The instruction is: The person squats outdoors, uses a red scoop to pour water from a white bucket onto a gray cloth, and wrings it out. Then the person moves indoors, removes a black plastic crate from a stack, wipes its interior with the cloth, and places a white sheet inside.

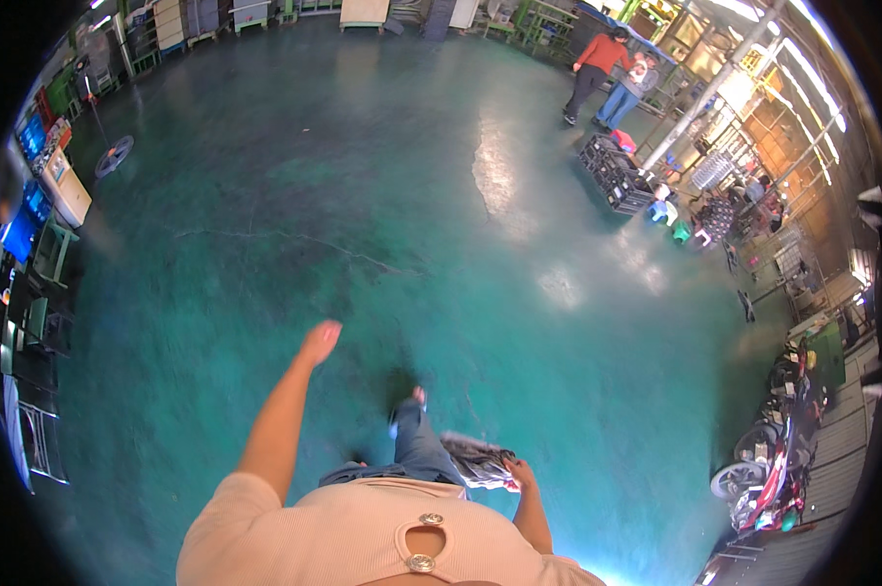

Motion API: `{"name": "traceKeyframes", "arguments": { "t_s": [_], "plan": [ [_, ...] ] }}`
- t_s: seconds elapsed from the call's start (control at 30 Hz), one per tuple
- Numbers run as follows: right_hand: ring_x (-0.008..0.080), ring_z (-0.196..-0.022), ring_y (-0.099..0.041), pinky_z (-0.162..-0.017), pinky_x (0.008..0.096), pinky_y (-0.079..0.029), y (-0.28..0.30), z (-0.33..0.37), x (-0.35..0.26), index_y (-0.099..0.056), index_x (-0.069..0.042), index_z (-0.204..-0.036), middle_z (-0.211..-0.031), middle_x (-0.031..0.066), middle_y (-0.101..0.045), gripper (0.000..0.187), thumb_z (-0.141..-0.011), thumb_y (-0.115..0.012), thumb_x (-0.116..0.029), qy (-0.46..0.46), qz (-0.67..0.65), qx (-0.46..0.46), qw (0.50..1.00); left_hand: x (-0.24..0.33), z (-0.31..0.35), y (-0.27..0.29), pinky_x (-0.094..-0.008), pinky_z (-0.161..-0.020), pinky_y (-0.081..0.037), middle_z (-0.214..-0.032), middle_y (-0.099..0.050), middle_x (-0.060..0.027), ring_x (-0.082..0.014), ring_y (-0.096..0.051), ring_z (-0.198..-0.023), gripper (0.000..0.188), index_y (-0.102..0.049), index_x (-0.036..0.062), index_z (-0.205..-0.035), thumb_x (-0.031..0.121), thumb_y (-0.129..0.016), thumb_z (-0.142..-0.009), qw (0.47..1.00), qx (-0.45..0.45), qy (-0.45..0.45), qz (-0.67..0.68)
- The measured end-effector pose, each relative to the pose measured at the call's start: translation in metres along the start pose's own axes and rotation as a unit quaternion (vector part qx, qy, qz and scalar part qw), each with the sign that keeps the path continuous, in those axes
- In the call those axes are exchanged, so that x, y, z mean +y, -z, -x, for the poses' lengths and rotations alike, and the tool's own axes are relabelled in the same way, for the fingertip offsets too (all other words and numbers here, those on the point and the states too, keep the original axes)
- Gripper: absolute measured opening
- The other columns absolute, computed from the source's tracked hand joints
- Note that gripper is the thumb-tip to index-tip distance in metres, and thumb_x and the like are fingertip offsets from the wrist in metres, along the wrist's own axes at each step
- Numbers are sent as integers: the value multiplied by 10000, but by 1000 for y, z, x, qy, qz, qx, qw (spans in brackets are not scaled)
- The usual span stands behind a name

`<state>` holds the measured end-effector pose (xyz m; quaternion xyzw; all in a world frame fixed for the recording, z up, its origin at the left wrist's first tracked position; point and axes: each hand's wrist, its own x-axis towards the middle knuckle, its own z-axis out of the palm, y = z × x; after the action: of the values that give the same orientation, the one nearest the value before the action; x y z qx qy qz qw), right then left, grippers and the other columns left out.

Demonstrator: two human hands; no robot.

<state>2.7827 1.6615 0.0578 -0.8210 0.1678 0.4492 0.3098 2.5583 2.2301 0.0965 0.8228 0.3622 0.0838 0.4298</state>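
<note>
My left hand (322, 342) swings out ahead of my body, its fingers curled in and nothing visible in them. Low at my right side, my right hand (521, 475) grips a crumpled grey-and-white bundle (476, 459). Whether the bundle is cloth or a plastic bag, I cannot tell. It hangs beside my leg in blue jeans (418, 439), one foot stepping forward on the green floor (294, 264).
Two people (612, 78) stand at the far right near stacked black crates (616, 174) and a slanting post (714, 88). A red motorcycle (768, 469) is parked along the right wall. A pedestal with a round base (115, 156) and benches (55, 249) line the left.
</note>
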Motion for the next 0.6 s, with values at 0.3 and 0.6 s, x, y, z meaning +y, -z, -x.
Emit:
{"name": "traceKeyframes", "arguments": {
  "t_s": [0.3,0.6],
  "plan": [
    [287,-596,-592,-422,433,-451,-28,-207,-203,-600,-29,-1009,-802,152,-614,484,-735,-764,-393,-111,18,-51,992,23,-272,46,-437,-778,-501,-1184,-577,-110,-262,-592,-978,423,-558,115,-1157,440,-527,-889,739,-41,345,578],
    [236,-468,-574,-375,376,-481,-34,-297,-692,-488,-20,-1124,-794,168,-608,560,-793,-690,-423,133,147,17,980,-111,-229,26,-525,-636,-462,-1034,-542,-59,-309,-569,-847,303,-543,136,-1049,363,-579,-852,695,24,647,314]
  ]
}}
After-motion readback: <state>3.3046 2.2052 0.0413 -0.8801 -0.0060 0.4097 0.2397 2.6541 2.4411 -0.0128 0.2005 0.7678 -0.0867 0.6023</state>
